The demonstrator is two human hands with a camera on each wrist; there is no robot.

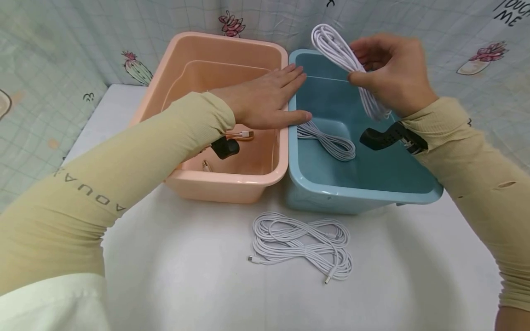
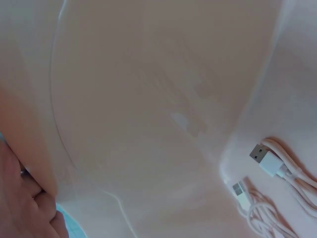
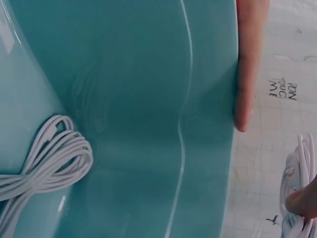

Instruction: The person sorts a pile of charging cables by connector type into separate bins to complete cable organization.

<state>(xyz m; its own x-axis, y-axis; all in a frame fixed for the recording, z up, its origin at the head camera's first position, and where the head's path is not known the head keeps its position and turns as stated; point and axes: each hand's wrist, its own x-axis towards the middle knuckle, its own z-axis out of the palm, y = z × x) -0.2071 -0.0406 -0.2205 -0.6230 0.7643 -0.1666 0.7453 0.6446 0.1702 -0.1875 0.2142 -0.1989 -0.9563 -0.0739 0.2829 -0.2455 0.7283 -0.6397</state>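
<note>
A coiled white cable bundle [image 1: 339, 53] hangs above the blue rectangular plastic bin [image 1: 364, 194], pinched by the right hand [image 1: 396, 74] — apparently mid-placement; next calls for lowering, then loosening. The left hand [image 1: 267, 101], fingers straight, lies over the peach plastic bin's [image 1: 223, 178] rim.

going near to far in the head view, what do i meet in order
Coiled white cable lying on the table → peach bin and blue bin, side by side → patterned curtain behind both.
</note>
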